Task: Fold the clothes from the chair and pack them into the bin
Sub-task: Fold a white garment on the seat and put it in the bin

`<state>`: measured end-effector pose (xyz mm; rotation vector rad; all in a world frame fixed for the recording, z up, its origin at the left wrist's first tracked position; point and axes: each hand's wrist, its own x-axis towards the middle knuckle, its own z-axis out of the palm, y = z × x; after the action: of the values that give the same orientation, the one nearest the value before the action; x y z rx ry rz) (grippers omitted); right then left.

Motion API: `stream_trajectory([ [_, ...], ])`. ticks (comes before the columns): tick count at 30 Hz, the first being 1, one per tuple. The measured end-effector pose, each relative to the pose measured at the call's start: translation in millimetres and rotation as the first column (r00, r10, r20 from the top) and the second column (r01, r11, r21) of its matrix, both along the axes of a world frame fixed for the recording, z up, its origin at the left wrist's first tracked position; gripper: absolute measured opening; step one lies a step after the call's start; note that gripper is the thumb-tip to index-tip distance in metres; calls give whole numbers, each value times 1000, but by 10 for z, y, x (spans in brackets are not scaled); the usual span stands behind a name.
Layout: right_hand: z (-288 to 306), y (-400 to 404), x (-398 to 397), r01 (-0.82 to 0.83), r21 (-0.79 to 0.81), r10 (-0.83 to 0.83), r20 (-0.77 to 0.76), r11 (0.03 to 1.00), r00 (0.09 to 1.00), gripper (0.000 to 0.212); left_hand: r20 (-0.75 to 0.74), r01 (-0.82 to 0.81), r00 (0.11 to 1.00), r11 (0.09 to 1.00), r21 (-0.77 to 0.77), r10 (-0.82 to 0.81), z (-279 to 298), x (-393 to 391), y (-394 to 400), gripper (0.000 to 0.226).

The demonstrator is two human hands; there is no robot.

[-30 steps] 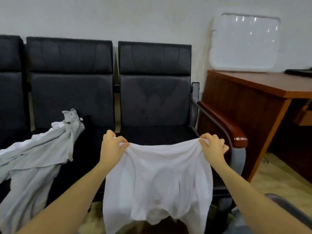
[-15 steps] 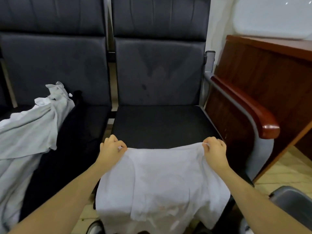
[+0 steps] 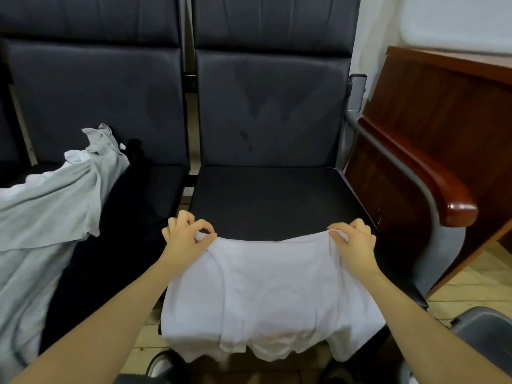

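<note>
A white t-shirt (image 3: 266, 295) lies spread over the front edge of the black chair seat (image 3: 271, 200), its lower part hanging off toward me. My left hand (image 3: 185, 239) pinches the shirt's top left corner between thumb and forefinger. My right hand (image 3: 352, 245) grips the top right corner. A grey garment (image 3: 50, 212) is heaped on the neighbouring seat to the left, on top of a black garment (image 3: 110, 245). A grey bin rim (image 3: 482, 325) shows at the lower right.
The chair's wooden armrest (image 3: 432, 184) runs along the right side of the seat. A brown wooden desk (image 3: 443, 101) stands right behind it. Pale tiled floor (image 3: 471, 278) shows below. A shoe (image 3: 160, 367) is at the bottom edge.
Both hands have lowered the white shirt from mid-air onto the front of the seat. The view has tilted down and moved closer to the chair.
</note>
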<state>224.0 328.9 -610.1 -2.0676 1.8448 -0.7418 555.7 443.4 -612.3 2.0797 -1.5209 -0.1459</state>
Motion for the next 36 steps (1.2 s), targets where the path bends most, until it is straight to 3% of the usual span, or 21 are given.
stream_trajectory([
  [5,141,43,19,102,-105,-101,8,989,995,20,20,24,1000,999,-35,-23,166,-13,89,5],
  [9,201,150,16,76,-135,-76,3,988,997,22,-31,-4,1000,998,-67,2,293,-70,222,7],
  [13,220,261,14,58,-117,-56,18,991,998,23,-69,14,998,1000,-4,-14,369,-117,306,15],
  [18,281,276,-27,72,-127,-69,28,989,997,23,-193,-135,974,987,-82,117,496,-215,226,12],
  [24,443,78,93,41,-132,-3,271,990,963,18,-234,-265,945,954,-142,228,573,-216,-88,11],
  [30,532,-404,214,-6,-232,13,29,973,999,20,-193,-243,959,953,-179,208,604,-115,-555,13],
  [36,691,-955,471,24,-296,-25,1,955,1000,18,-249,-299,936,934,-196,247,737,5,-1109,10],
])
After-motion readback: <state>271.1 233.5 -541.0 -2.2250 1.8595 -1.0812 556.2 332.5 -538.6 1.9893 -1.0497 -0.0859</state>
